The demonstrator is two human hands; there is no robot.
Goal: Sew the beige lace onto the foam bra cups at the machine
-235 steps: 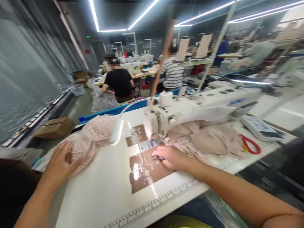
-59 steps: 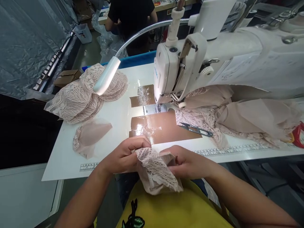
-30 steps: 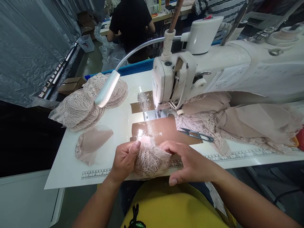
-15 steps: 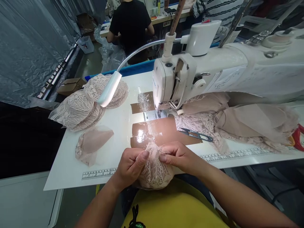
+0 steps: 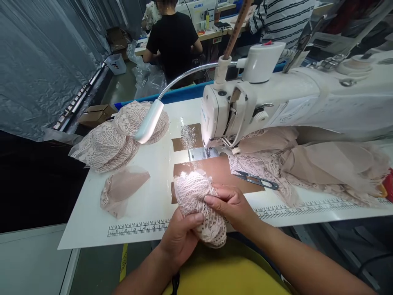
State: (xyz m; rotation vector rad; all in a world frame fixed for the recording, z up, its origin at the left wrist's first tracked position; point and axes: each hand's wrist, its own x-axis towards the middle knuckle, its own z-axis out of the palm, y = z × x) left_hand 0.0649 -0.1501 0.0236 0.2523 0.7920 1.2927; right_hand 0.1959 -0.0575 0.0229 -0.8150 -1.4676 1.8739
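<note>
Sits at a white table; faces the machine spanning its right half, with nothing under the needle and the plate bare and lit; has a beige heap beneath the machine's arm, a lace stack far left under the lamp, one mesh piece just before it. Holds a bunched lace piece at the near edge, over the brown tape; cups it from below with the left hand, fingers curled shut round it; pinches it from the right with the right hand, closed on the fabric; leaves the snips lying near, untouched. Seems early on this piece: no seam visible, not yet at the needle; likely has the left stack to do.
</note>
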